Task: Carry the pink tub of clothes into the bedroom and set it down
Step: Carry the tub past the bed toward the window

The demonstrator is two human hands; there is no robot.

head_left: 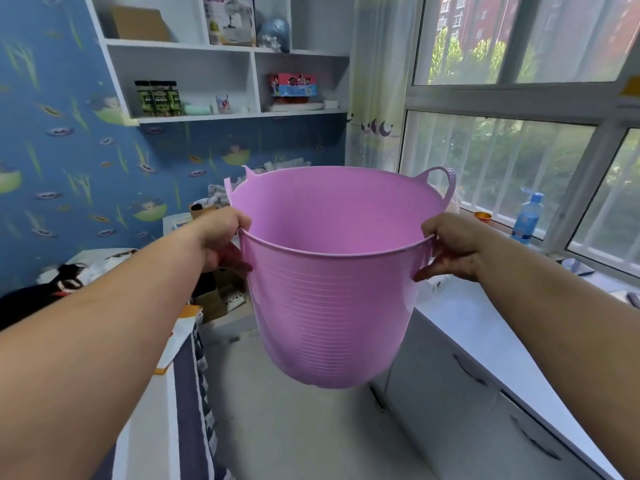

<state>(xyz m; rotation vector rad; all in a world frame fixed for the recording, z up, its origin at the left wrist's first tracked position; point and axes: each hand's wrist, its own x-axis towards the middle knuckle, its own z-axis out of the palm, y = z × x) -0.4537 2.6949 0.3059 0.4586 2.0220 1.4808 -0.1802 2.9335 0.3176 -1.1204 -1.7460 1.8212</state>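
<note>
Hands hold tub; bottom unseen.

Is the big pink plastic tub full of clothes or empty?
Looks empty. The big pink plastic tub, held by the left hand and right hand, shows only bare pink inner wall; its bottom is hidden.

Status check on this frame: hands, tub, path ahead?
Left hand and right hand both grip rim of pink tub. Tub held aloft, no clothes visible inside. Floor below looks open.
</note>
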